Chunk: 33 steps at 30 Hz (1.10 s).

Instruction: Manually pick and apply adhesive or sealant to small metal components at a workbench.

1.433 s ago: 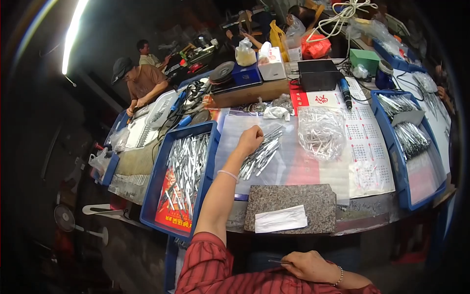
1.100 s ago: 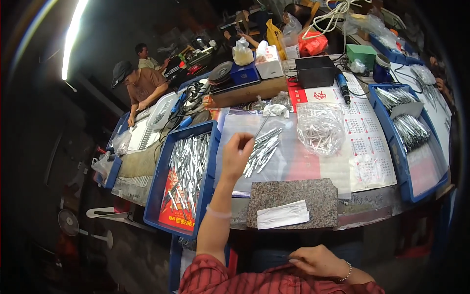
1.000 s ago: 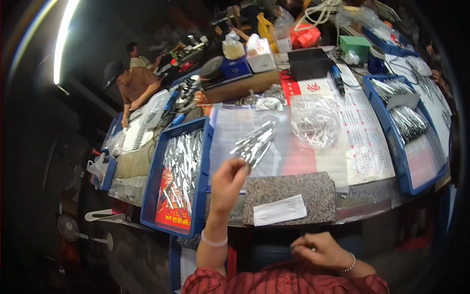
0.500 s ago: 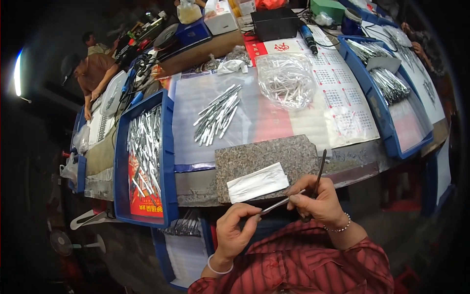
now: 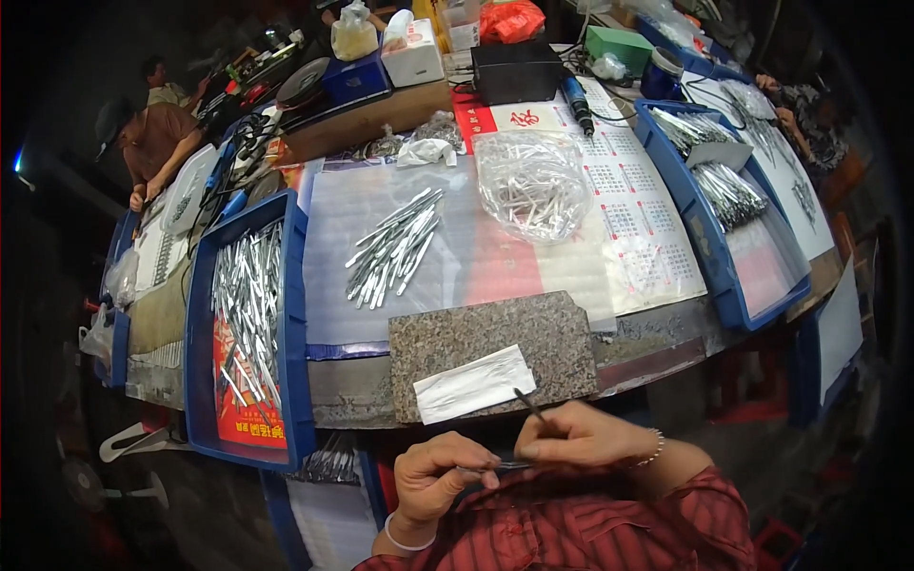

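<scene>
My left hand (image 5: 440,476), with a white bangle at its wrist, pinches a thin silvery metal strip (image 5: 512,465) at the table's front edge. My right hand (image 5: 583,436) is closed round a dark slender stick-like tool (image 5: 528,403), whose end points up toward the stone. Its fingers meet the far end of the strip; their tips are partly hidden. Just beyond the hands lies a speckled granite slab (image 5: 486,328) with a folded white cloth or paper (image 5: 474,383) on it. A loose pile of silvery strips (image 5: 395,247) rests on the plastic-covered table behind the slab.
A blue tray (image 5: 297,333) of metal strips stands left, another blue tray (image 5: 681,205) right. Farther back are a clear bag (image 5: 533,186) of strips, a blue-black rotary hand tool (image 5: 578,105) and a black box (image 5: 517,72). Another person (image 5: 162,143) works at far left.
The tool in my right hand has swung from nearly upright to leaning left, and that hand has lowered toward my left hand. The view has shifted, moving the table slightly left and down.
</scene>
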Available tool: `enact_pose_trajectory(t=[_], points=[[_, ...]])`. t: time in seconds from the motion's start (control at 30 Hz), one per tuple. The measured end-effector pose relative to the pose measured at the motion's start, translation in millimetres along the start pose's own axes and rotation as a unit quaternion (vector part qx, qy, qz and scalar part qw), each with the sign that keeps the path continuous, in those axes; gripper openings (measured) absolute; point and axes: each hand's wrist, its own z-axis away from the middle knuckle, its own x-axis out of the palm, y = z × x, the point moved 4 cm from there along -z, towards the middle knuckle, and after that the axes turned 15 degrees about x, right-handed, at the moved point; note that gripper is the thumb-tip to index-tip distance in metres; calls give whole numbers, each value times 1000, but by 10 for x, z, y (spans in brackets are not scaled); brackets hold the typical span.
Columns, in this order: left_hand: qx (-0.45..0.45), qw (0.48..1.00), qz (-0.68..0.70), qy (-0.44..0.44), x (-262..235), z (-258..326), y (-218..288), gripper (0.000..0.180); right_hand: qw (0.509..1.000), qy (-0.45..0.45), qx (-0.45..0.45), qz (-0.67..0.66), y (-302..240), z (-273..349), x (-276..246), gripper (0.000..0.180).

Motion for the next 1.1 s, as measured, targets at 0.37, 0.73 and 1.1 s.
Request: enact_pose_trajectory(t=[0.37,0.73,1.1], points=[[-32,993,-28,106,-91,189,141,12,607,521,-179,572,-1205,-792,-1719,17],[-62,990,-54,119,-177,261,158,14,570,561,-154,580,-1232,-772,-1618,6],[-105,982,-92,126,-74,154,-86,28,933,207,-125,266,-612,253,-1,20]])
